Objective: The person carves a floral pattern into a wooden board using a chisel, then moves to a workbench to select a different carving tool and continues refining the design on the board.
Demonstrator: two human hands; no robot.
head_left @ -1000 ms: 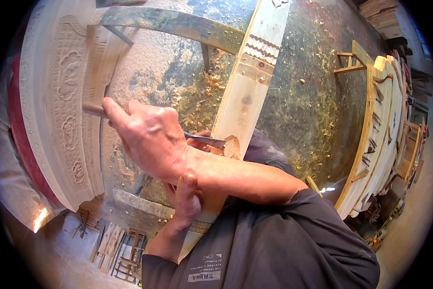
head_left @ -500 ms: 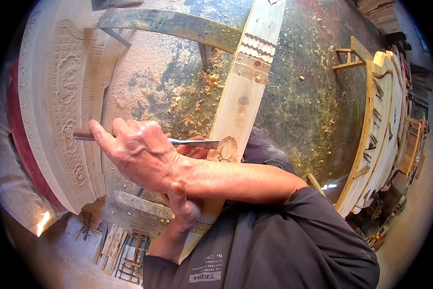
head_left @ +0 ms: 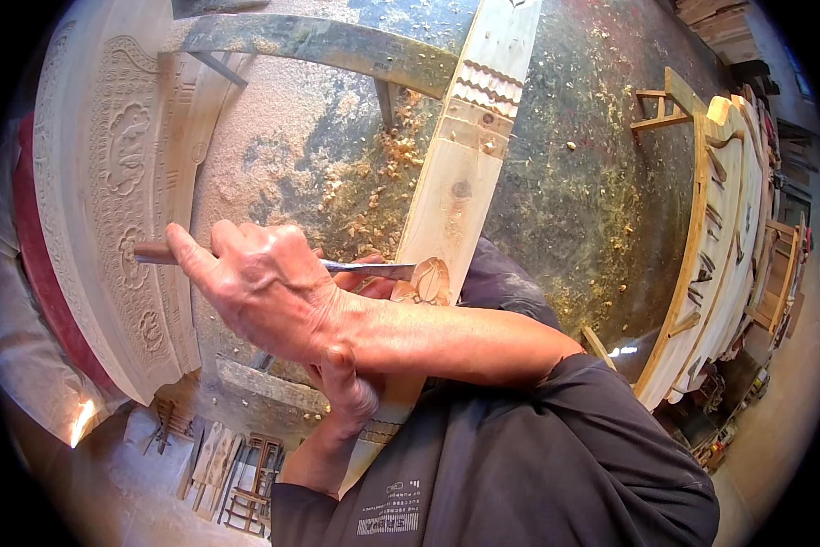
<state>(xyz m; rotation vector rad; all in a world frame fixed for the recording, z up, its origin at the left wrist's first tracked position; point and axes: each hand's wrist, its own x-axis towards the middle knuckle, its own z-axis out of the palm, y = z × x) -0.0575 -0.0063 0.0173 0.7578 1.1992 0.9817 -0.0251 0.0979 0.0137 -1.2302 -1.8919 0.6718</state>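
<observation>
My right hand (head_left: pixel 268 283) is closed round the brown wooden handle of a carving chisel (head_left: pixel 369 269). Its steel blade points right, with the tip at a rounded carved leaf or bud shape (head_left: pixel 431 280) on a long pale wooden board (head_left: pixel 455 196). My right forearm crosses over the board from the right. Below it comes my left hand (head_left: pixel 348 387), thumb raised against the underside of my right wrist. Some of its fingers show beside the blade at the board's left edge; the rest is hidden behind my right arm, so its grip is unclear.
A large carved pale panel (head_left: pixel 132 182) stands at left, by dark red cloth (head_left: pixel 50 292). A worn wooden trestle beam (head_left: pixel 319 50) spans the far side. Several hand tools lie on a plank bench (head_left: pixel 701 264) at right. Shavings and sawdust (head_left: pixel 264 128) cover parts of the floor.
My right hand and the chisel handle have shifted very slightly left and up. The blade tip stays at the carved shape. My left hand and the board look unmoved.
</observation>
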